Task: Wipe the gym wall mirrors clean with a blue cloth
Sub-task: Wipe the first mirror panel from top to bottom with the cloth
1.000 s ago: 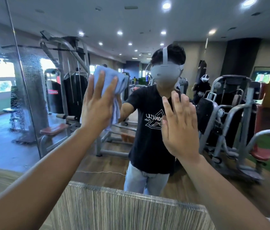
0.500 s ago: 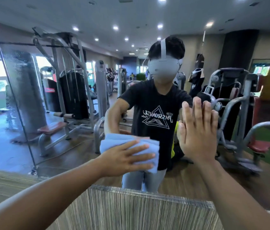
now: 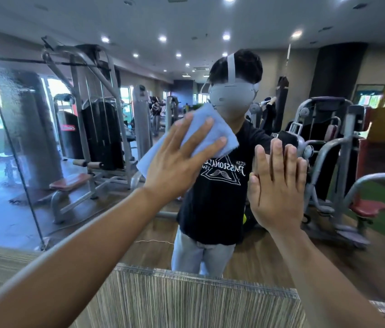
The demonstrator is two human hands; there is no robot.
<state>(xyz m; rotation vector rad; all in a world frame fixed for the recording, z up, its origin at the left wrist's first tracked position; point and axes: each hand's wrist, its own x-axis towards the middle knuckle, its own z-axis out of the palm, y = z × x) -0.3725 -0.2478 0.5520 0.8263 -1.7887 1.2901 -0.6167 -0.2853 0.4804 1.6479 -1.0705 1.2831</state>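
Two hands are up on the glass. The blue cloth (image 3: pixel 218 129), folded into a thick pad, lies tilted against the wall mirror (image 3: pixel 139 22), its upper corner over the lower edge of the grey headset (image 3: pixel 230 98) in our reflection and its lower corner jutting out below and to the left of our palm. Our left hand (image 3: pixel 182 159) presses it to the mirror with straight, spread fingers laid across it rather than curled round it. Just beside the cloth, and not touching it, our right hand (image 3: pixel 279 190) rests flat on the mirror, fingers straight and close together, holding nothing.

Between and behind the two hands we see our own reflection in a black printed T-shirt (image 3: pixel 212 209) and light jeans. A dark vertical seam (image 3: pixel 14 147) splits the mirror at the far left, and the pane beyond it looks speckled with droplets or haze. Grey weight machines (image 3: pixel 99 129) with red seats stand reflected on both sides under round ceiling lights (image 3: pixel 162 39). Below the mirror's bottom edge runs a striped wood-grain ledge (image 3: pixel 186 301), which both our forearms cross.
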